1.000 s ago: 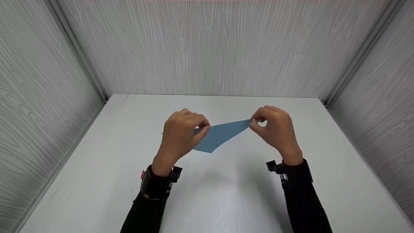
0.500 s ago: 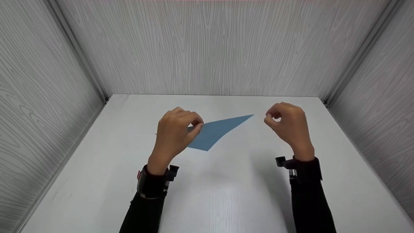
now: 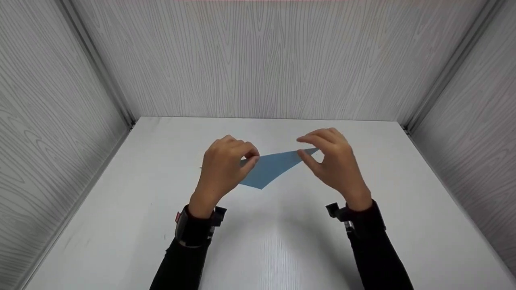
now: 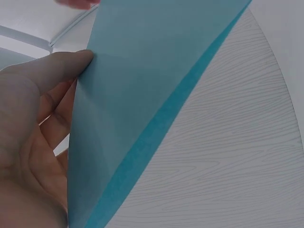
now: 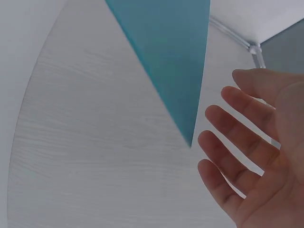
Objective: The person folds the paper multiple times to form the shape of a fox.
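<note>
A piece of blue paper (image 3: 272, 167), folded to a slanted shape with pointed ends, is held up over the white table. My left hand (image 3: 223, 171) pinches its top edge between thumb and fingers, covering the left part in the head view. The left wrist view shows the thumb pressed on the paper (image 4: 128, 80) and a brighter blue folded layer along the slanted edge. My right hand (image 3: 338, 163) is near the right end, thumb and fingers parted. In the right wrist view, the pointed tip of the paper (image 5: 173, 61) hangs beside the spread fingers (image 5: 235, 126), apart from them.
The white tabletop (image 3: 121, 193) lies under both hands, with their shadows on it. Pale wood-grain panels stand at the back (image 3: 258, 60), left (image 3: 52, 121) and right (image 3: 467, 133). Dark straps with small devices (image 3: 197, 225) sit on both wrists.
My right hand let go of the paper's right tip, moved off to the right, then came back left with thumb and fingers parted. The left hand kept its pinch, shifting slightly.
</note>
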